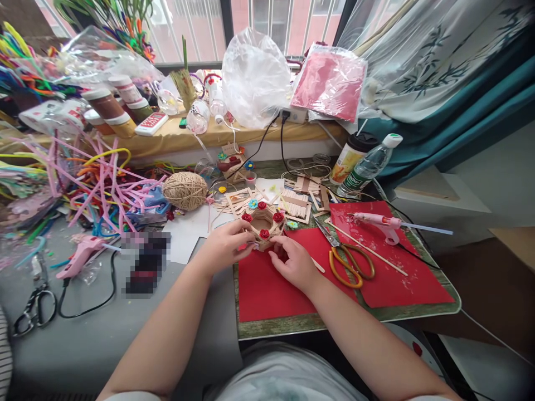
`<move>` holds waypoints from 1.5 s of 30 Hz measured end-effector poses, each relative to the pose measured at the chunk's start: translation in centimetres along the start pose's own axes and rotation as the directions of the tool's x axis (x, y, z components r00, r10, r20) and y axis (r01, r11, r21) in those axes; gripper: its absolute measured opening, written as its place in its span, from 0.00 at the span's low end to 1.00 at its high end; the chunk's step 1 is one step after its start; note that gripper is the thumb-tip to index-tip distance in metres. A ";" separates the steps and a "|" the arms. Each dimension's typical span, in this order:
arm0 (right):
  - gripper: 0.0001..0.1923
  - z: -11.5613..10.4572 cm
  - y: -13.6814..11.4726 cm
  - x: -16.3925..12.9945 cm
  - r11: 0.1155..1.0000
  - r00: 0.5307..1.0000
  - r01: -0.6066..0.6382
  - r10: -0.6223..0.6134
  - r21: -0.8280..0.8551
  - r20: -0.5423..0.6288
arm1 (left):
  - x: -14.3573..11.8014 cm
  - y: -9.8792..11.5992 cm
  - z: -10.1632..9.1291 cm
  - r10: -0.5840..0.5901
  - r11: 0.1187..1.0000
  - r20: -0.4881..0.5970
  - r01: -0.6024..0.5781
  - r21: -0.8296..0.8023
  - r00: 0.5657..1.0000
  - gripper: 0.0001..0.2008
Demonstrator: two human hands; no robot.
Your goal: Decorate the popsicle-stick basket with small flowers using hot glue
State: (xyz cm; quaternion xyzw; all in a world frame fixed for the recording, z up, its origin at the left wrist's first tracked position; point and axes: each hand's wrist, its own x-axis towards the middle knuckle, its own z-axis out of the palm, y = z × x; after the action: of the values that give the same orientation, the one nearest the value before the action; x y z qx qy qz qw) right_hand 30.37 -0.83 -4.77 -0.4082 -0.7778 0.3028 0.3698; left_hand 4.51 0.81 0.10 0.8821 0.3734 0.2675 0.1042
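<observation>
Although blurred, the green bottle label [357, 177] (basket [264, 244] between both hands [223, 245] [296, 264])

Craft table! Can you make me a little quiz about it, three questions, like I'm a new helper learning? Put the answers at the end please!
1. What colour are the roses on the holder?
2. True or false: the left hand and the right hand are both at the holder.
3. Which of these lies nearest the right hand?
A) twine ball
B) orange scissors
C) bottle

Key:
1. Red.
2. True.
3. B.
</observation>
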 end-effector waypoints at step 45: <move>0.03 0.5 0.0 0.3 0.999 0.996 -0.048 0.049 0.016 -0.072 | 0.2 0.9 2.1 -0.320 0.947 0.115 0.318 0.033 0.940 0.14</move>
State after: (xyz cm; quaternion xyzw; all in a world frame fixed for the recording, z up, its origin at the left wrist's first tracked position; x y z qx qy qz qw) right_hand 29.85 -0.72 -4.92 -0.4347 -0.7517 0.3024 0.3932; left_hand 6.33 0.31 -1.21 0.8249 0.5064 0.1917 0.1621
